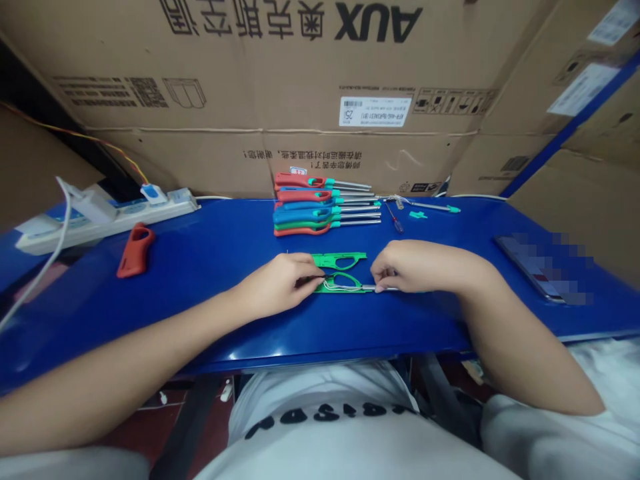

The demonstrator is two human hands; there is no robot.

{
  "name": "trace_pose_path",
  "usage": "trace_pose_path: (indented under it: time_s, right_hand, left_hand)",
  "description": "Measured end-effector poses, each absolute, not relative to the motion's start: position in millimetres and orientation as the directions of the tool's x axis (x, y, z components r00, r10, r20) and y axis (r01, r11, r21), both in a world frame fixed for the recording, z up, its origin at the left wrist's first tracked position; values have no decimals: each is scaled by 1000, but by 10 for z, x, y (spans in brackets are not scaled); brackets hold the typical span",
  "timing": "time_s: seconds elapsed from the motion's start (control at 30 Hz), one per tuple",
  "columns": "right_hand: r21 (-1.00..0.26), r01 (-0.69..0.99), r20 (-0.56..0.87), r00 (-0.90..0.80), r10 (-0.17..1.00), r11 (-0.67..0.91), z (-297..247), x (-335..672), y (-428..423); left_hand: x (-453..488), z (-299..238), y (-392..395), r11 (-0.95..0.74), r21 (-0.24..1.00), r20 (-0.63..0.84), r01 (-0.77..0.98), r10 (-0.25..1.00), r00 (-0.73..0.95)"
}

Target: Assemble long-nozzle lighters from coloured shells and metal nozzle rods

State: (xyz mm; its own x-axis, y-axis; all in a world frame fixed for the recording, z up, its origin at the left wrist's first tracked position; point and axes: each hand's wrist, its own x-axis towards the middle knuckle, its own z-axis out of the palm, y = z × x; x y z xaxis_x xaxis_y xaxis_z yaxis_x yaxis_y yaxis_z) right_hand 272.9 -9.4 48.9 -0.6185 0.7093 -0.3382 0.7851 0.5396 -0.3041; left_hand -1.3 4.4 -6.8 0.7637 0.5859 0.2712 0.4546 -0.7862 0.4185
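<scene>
An open green lighter handle half (345, 281) lies on the blue table, with thin white wires running along it and a metal tube (388, 289) at its right end. Over its left end, my left hand (294, 283) is closed in a pinch on a thin dark piece (325, 276), mostly covered by the fingers. My right hand (407, 267) pinches the metal tube with thumb and finger. The matching green handle half (340, 260) rests just behind, also partly behind my left hand.
Several long-neck lighters (305, 215) are stacked at the back. Right of them are a small screwdriver (397, 221), a loose tube (430, 206) and teal bits (418, 215). A red handle shell (136, 251) and power strip (115, 219) sit left, a phone (525, 267) right. Cardboard (210, 120) stands behind.
</scene>
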Motion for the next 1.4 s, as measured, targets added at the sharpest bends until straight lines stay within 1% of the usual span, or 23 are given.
trace_pose_path:
  time_s: [0.13,0.2,0.3,0.37,0.43,0.67,0.83,0.9,0.93,1.07,1.13,1.23,1.4]
  right_hand:
    - [-236,825,-321,-565,760,514,476,2736,-93]
    - [-235,832,-308,-554,773,503,477,2750,-67]
    - [-325,802,-322,-593,738,501,486,2764,-29]
    - [-404,784,-363,-611,704,472,485,2759,-15]
    - [-444,785,-386,-603,698,432,472,2746,-4]
    - [-484,819,-413,-524,745,308,401,2697,69]
    - [-492,832,-431,-489,759,256,417,2671,71]
    - [-498,833,-434,-482,761,243,418,2670,66]
    - [-500,833,-436,-479,762,237,416,2671,66]
    - [-510,827,-432,-485,760,237,394,2684,76]
    - [-515,822,-430,-493,757,243,385,2691,82]
    - [-524,816,-427,-499,754,243,378,2696,86]
    - [-521,818,-427,-497,756,244,379,2697,87]
  left_hand:
    - [-13,-72,36,-778,435,261,454,591,764]
    - [-16,-81,41,-775,443,259,450,591,764]
    - [-20,-92,43,-775,440,266,454,595,759]
    - [-20,-95,40,-774,430,263,464,599,756]
    - [-20,-95,32,-770,422,254,478,607,753]
    - [-9,-91,8,-741,430,223,516,641,735]
    - [5,-97,-2,-719,423,195,551,666,720]
    - [11,-80,-27,-742,370,183,560,649,739]
    - [14,-66,-45,-759,322,173,566,635,753]
    - [36,2,-136,-805,65,99,590,593,799]
    - [44,21,-168,-806,-21,67,591,589,806]
    - [41,19,-181,-815,-59,47,576,574,817]
    - [0,9,-185,-836,-32,18,547,547,837]
